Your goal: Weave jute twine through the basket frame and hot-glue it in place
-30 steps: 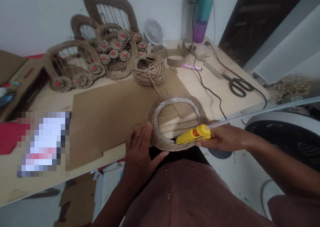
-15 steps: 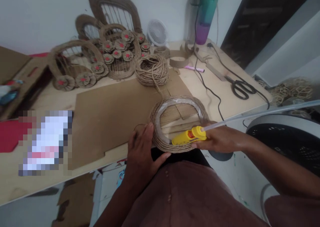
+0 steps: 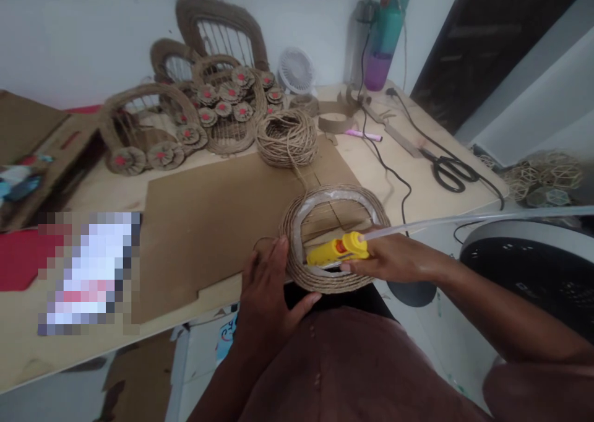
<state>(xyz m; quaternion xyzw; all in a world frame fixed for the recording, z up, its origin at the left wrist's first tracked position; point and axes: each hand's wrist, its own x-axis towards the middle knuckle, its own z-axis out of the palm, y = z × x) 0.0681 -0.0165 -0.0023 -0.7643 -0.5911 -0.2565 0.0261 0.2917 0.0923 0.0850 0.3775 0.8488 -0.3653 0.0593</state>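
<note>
My right hand (image 3: 394, 255) is wrapped round a yellow hot glue gun (image 3: 329, 252). A long clear glue stick (image 3: 417, 223) runs out of its back to the right. The gun's nose points left and down, at the lower left inner edge of an oval twine-wrapped frame (image 3: 335, 284). A pale strip lines the inside of this frame, which overhangs the table's front edge. On its left side my left hand (image 3: 273, 286) grips the rim, fingers bent along the edge and thumb at the bottom. Twine leads from the frame to a twine ball (image 3: 286, 140) behind it.
Cardboard (image 3: 208, 224) lies under the frame. Twine baskets with paper flowers (image 3: 232, 92), a small white fan (image 3: 297, 70) and a tape roll (image 3: 335, 122) stand behind. Black-handled scissors (image 3: 449, 169) and a dark cable (image 3: 394, 173) lie right; a blurred-out rectangular object (image 3: 90, 273) lies left.
The glue gun and my right hand have shifted left along the frame's inner edge. My left hand stays on the rim. The whole view has tilted slightly upward.
</note>
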